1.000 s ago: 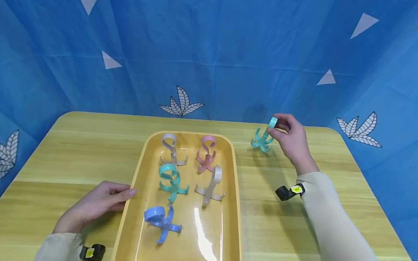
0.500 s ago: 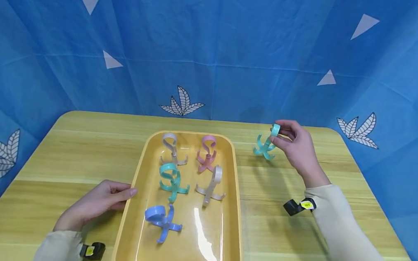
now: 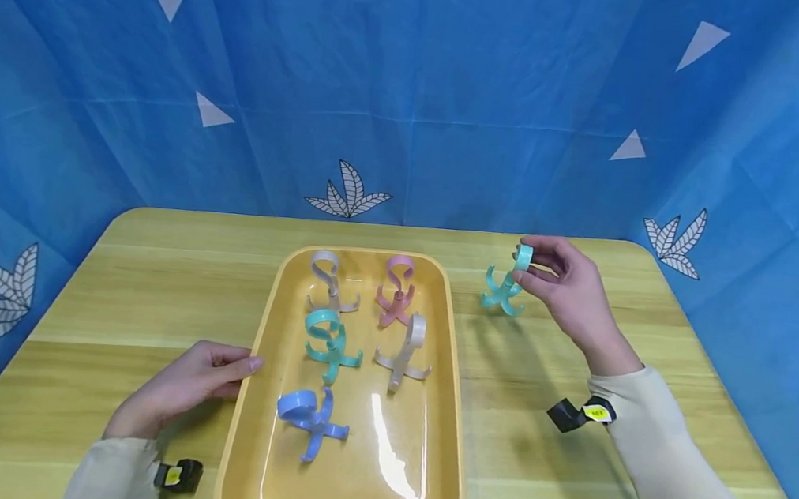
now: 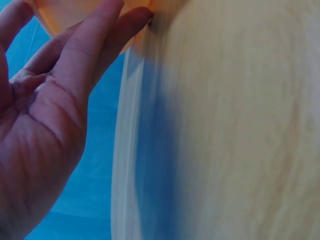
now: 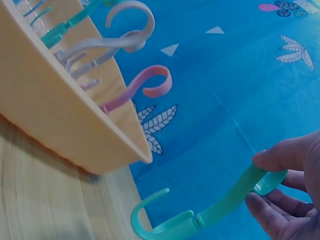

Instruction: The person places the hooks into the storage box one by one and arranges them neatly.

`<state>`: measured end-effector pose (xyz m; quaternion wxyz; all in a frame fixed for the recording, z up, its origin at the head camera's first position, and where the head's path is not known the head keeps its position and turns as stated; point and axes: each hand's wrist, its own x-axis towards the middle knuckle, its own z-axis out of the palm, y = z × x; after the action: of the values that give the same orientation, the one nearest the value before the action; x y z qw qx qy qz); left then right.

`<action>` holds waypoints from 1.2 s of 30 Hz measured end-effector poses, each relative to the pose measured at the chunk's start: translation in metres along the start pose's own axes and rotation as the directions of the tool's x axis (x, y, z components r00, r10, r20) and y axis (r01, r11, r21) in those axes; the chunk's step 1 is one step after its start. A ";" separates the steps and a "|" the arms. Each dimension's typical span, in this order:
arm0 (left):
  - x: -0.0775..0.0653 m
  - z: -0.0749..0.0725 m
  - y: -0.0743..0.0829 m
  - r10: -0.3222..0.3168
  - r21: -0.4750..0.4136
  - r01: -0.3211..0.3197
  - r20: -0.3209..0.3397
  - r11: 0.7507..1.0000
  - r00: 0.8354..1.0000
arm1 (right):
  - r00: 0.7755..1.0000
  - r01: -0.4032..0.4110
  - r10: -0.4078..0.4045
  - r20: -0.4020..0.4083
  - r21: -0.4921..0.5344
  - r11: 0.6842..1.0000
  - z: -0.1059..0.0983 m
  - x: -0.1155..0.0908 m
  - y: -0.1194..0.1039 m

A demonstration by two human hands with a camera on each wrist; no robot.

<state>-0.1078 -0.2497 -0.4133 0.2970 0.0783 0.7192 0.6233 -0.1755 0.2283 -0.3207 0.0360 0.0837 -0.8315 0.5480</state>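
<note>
A turquoise plastic hook hanger [image 3: 503,292], with a curled top and several upturned prongs, hangs upright from my right hand [image 3: 576,301] beyond the tray's far right corner. Thumb and fingers pinch its curled top, as the right wrist view shows on the hanger [image 5: 220,210]. Whether its prongs touch the table, I cannot tell. My left hand [image 3: 180,389] grips the left rim of the yellow tray [image 3: 457,437], thumb over the rim and fingers along the outer wall. In the left wrist view, the left hand [image 4: 45,115] is beside the tray's edge.
Inside the tray stand a grey hanger [image 3: 326,268], a pink hanger [image 3: 395,304], a turquoise hanger [image 3: 334,347], a beige hanger [image 3: 403,357] and a blue hanger [image 3: 316,424]. The wooden table [image 3: 154,283] ends at a blue curtain [image 3: 414,84].
My right hand has come slightly toward me and a little to the right with the turquoise hanger, which is also lower in the view. The left hand and tray have stayed put.
</note>
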 end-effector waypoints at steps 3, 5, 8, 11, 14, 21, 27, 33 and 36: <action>0.001 0.000 0.001 0.006 0.007 -0.006 -0.002 1.000 1.000 | 1.000 0.018 -0.018 0.002 0.018 1.000 0.000 -0.005 -0.003; 0.001 0.000 0.000 0.013 0.007 -0.013 -0.002 1.000 1.000 | 1.000 0.027 -0.027 -0.002 0.022 0.999 0.000 -0.008 -0.004; 0.001 0.000 0.000 0.018 0.005 -0.018 -0.001 1.000 1.000 | 0.999 0.038 -0.038 0.001 0.013 0.999 -0.002 -0.013 -0.007; 0.001 0.000 0.000 0.020 0.003 -0.020 0.003 1.000 1.000 | 0.999 0.049 -0.049 0.011 0.012 0.999 -0.003 -0.017 -0.009; 0.001 0.000 -0.001 0.023 0.000 -0.023 0.005 1.000 1.000 | 0.999 0.050 -0.050 0.018 0.029 0.998 -0.003 -0.021 -0.012; 0.002 -0.001 -0.003 0.035 0.009 -0.035 0.004 0.999 0.999 | 0.996 0.079 -0.081 0.028 0.055 0.995 -0.002 -0.026 -0.021; 0.002 -0.001 -0.004 0.038 0.007 -0.038 0.009 0.999 0.999 | 0.988 0.141 -0.144 0.058 0.061 0.988 0.001 -0.034 -0.033; 0.002 -0.001 -0.002 0.030 0.011 -0.030 0.007 0.999 1.000 | 0.981 0.172 -0.176 0.078 0.057 0.983 0.003 -0.045 -0.046; 0.002 -0.001 -0.001 0.023 0.019 -0.024 0.007 1.000 1.000 | 0.979 0.182 -0.187 0.087 0.058 0.982 0.004 -0.049 -0.053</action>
<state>-0.1098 -0.2502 -0.4145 0.2913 0.0917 0.7232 0.6195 -0.1175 0.2094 -0.2821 0.0464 0.1865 -0.8069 0.5586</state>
